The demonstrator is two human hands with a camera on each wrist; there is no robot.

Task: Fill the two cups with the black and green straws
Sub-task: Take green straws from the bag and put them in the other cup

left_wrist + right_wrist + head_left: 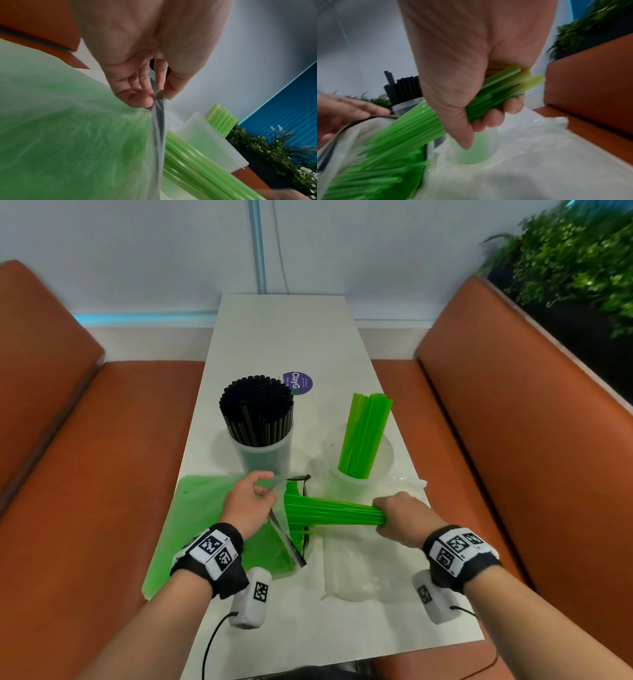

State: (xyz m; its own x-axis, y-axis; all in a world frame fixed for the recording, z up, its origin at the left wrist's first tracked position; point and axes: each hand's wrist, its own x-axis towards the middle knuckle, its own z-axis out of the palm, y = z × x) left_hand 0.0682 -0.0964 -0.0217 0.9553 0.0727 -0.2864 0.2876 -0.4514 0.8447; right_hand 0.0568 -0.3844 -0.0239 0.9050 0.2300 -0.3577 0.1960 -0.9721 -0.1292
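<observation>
A: We log the right hand [399, 517] at lower right, fingers wrapped round a bundle of green straws [334, 511] half out of the bag [205, 508].

B: We note the left hand [248, 505], centre frame, pinching the bag's mouth. 2 cups [359, 474] above: black straws [257, 405] centre-left, green at right.

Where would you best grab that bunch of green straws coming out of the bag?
Grip the bunch of green straws around its free end, coming from the right, as the right hand does. The bunch lies level and its other end sits inside the bag, whose mouth the left hand pinches open. Fingers wrapped all round should keep the thin, loose straws together.
</observation>
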